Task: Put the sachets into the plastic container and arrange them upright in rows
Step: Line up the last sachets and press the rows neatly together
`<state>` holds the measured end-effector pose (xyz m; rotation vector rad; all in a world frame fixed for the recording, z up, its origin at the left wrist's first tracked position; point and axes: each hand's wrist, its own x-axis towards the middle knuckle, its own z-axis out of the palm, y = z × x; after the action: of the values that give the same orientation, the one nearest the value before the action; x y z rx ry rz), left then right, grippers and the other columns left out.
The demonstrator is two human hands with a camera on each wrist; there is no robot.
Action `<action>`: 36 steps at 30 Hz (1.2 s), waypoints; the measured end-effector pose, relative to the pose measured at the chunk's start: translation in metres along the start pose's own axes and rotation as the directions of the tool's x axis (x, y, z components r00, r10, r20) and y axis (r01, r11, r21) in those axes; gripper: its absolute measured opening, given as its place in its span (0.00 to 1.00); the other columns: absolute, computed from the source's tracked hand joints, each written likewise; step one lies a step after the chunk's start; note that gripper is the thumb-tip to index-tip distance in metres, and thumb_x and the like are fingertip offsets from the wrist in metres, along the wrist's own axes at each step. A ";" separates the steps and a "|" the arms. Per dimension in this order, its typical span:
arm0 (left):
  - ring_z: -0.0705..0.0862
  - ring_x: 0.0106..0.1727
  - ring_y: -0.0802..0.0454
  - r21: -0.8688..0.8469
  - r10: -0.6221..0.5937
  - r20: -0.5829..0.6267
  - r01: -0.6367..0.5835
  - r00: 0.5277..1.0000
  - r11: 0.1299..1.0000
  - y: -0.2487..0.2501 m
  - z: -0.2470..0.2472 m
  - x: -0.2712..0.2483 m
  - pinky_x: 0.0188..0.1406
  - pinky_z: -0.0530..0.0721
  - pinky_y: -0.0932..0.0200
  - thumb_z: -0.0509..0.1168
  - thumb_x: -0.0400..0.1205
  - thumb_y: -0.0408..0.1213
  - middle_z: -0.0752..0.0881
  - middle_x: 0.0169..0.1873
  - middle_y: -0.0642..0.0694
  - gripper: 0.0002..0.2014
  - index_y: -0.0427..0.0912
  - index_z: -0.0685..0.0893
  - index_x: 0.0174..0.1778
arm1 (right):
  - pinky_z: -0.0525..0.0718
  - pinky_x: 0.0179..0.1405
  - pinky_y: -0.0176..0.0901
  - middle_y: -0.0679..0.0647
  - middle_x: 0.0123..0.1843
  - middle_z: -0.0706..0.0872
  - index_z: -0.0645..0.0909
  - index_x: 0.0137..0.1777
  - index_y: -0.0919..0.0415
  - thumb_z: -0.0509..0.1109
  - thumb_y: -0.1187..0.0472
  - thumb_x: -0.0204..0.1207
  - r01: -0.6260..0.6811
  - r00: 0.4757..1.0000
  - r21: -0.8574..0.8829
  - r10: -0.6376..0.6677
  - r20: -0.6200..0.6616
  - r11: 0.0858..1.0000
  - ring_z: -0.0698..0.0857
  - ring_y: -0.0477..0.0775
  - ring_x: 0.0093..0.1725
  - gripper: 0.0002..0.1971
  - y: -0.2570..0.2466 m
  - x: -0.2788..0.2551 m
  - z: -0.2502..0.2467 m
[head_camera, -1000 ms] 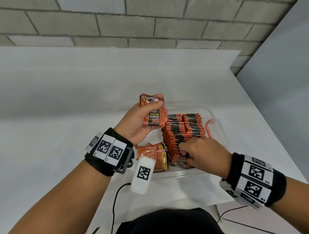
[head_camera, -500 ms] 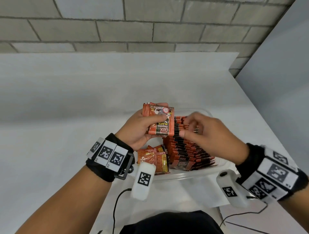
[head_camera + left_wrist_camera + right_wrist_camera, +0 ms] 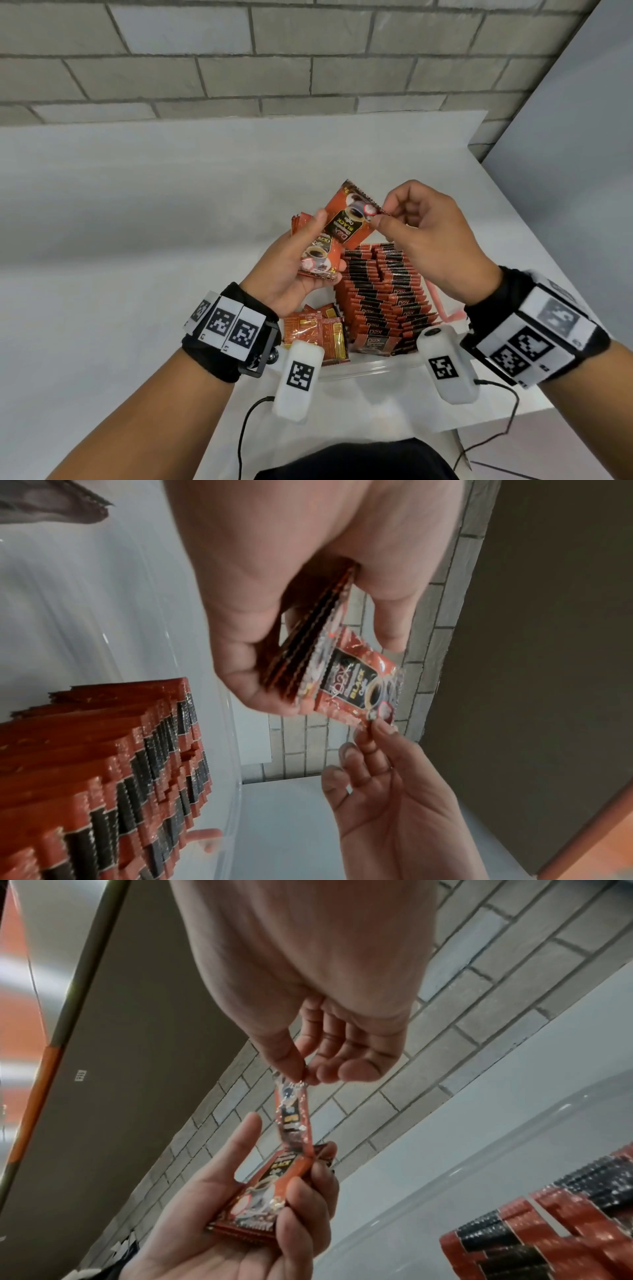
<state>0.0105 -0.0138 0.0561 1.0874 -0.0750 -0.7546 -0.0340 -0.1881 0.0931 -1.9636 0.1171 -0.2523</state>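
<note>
My left hand (image 3: 301, 255) grips a small stack of orange-and-black coffee sachets (image 3: 318, 262) above the clear plastic container (image 3: 376, 369). With thumb and forefinger my right hand (image 3: 378, 221) pinches a corner of the top sachet (image 3: 349, 216), which is tilted and fanned off the stack. The right wrist view shows that sachet (image 3: 294, 1118) edge-on below the pinch. Inside the container two rows of upright sachets (image 3: 383, 291) fill the right side. A few loose sachets (image 3: 317, 329) lie flat in its left part.
The container has a pink latch (image 3: 442, 303) on its right side and sits near the front of a white table (image 3: 137, 240). A brick wall stands behind and a grey panel (image 3: 565, 154) to the right. Cables (image 3: 246, 421) hang at the near edge.
My right hand has left the rows in the container, risen to the stack and taken the top sachet by a corner. The left hand has lifted and turned the stack.
</note>
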 end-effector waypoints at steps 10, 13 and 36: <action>0.87 0.37 0.47 -0.002 0.054 -0.027 -0.054 0.998 0.999 -0.005 -0.004 0.005 0.38 0.86 0.55 0.66 0.78 0.26 0.88 0.41 0.38 0.12 0.40 0.83 0.56 | 0.82 0.38 0.56 0.48 0.30 0.83 0.77 0.61 0.50 0.71 0.68 0.75 -0.171 0.979 0.004 0.170 0.113 0.985 0.82 0.49 0.29 0.18 0.001 -0.002 -0.002; 0.85 0.40 0.45 0.034 0.089 -0.031 -0.088 0.996 0.996 -0.002 -0.005 0.005 0.37 0.85 0.57 0.65 0.79 0.26 0.89 0.45 0.38 0.14 0.43 0.84 0.59 | 0.87 0.47 0.61 0.52 0.30 0.85 0.69 0.73 0.38 0.69 0.70 0.74 -0.161 0.965 -0.134 0.184 0.186 0.978 0.86 0.55 0.32 0.33 0.000 -0.006 -0.004; 0.89 0.47 0.48 0.097 0.083 0.090 -0.091 0.993 0.991 -0.001 -0.004 0.005 0.48 0.88 0.52 0.68 0.72 0.25 0.88 0.48 0.42 0.22 0.42 0.80 0.62 | 0.79 0.41 0.31 0.44 0.41 0.85 0.82 0.61 0.48 0.69 0.59 0.79 0.041 0.941 -0.374 0.090 0.326 0.927 0.83 0.40 0.40 0.12 -0.002 -0.002 -0.010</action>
<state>0.0159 -0.0140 0.0519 1.1396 -0.2344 -0.7250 -0.0386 -0.1961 0.0986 -2.3564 -0.0384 0.1409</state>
